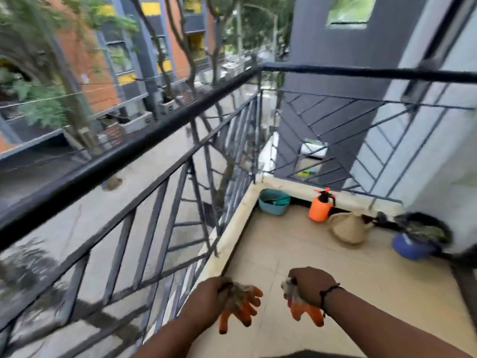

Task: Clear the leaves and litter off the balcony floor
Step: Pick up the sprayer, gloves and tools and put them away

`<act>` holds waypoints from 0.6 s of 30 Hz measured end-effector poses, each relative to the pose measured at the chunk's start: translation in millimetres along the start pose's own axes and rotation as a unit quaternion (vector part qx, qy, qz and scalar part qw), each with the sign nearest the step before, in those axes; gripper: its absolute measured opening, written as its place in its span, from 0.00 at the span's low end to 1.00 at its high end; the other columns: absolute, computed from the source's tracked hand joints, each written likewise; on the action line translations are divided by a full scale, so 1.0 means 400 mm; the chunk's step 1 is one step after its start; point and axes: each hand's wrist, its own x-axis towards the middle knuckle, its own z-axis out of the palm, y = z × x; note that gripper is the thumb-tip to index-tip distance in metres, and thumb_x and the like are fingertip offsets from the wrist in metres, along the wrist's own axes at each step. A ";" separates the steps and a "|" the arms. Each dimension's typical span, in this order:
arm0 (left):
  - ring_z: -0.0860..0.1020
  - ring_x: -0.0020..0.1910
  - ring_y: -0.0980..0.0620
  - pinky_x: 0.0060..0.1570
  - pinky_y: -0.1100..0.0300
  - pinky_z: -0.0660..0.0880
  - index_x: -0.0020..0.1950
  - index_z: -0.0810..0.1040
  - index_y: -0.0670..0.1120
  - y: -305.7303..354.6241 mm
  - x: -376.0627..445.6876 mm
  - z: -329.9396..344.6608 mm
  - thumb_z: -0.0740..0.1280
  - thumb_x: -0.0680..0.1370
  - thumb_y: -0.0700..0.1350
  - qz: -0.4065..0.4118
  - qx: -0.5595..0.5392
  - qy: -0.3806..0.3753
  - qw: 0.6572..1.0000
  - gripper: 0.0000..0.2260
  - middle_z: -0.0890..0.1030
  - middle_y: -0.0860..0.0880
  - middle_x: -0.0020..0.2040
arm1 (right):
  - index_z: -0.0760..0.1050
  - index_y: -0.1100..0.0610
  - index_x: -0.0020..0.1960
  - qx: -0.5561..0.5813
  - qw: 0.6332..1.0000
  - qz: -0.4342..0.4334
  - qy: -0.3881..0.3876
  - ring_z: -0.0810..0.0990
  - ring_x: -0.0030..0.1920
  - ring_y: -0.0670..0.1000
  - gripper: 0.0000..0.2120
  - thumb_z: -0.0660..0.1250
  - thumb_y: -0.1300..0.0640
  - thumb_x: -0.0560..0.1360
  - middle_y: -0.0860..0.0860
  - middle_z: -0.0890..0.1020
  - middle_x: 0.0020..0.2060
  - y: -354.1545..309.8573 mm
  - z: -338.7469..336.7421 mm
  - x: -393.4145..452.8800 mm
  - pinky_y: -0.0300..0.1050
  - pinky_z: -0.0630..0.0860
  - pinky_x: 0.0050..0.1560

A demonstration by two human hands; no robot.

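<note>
Two orange-fingered work gloves are held low over the pale tiled balcony floor [322, 254], one in each bare hand. The left glove [241, 304] is gripped at its cuff by the left hand [209, 297], whose fingers are curled around the fabric so that the orange fingertips hang downward and toward the right. The right glove [300, 307] is bunched in the right hand [311, 282], fingers closed tightly over it, with only its orange tips showing below the fist; a dark band [329, 293] is worn at that wrist. Both hands are kept apart, near the floor's left edge, just beside the cream-coloured kerb [232, 228]. No leaves or litter can be made out on the tiles, which are blurred by motion. Farther along the floor, a teal tub [274, 202] is set in the far left corner, an orange pressure sprayer [320, 208] is stood upright near it, and a beige watering can [349, 228] is placed just beside the sprayer. A blue pot [410, 248] holding a plant is seen at the right, beside the grey wall [426, 156]. The balcony is enclosed by a black metal railing [144, 143] with slanted bars, beyond which a street, trees and orange-and-grey buildings are visible.
</note>
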 end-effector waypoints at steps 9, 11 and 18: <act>0.78 0.33 0.70 0.36 0.74 0.71 0.40 0.76 0.55 0.080 0.316 -0.111 0.62 0.82 0.42 0.087 0.014 -0.123 0.988 0.13 0.78 0.70 0.31 | 0.74 0.45 0.43 0.128 0.983 0.124 0.039 0.75 0.45 0.43 0.09 0.58 0.52 0.78 0.36 0.75 0.36 0.035 -0.080 0.046 0.32 0.64 0.37; 0.78 0.36 0.71 0.38 0.75 0.69 0.41 0.75 0.58 0.104 0.392 -0.110 0.62 0.81 0.42 0.103 0.031 -0.128 0.986 0.13 0.79 0.69 0.31 | 0.74 0.45 0.47 0.137 0.979 0.141 0.045 0.77 0.52 0.48 0.08 0.57 0.52 0.79 0.41 0.81 0.47 0.072 -0.093 0.065 0.38 0.67 0.43; 0.79 0.44 0.59 0.47 0.63 0.76 0.46 0.77 0.60 0.239 0.661 -0.071 0.63 0.81 0.49 0.111 0.069 -0.130 0.983 0.07 0.80 0.59 0.45 | 0.74 0.45 0.49 0.132 0.970 0.202 0.041 0.79 0.55 0.49 0.08 0.56 0.52 0.79 0.46 0.81 0.52 0.268 -0.177 0.194 0.41 0.68 0.44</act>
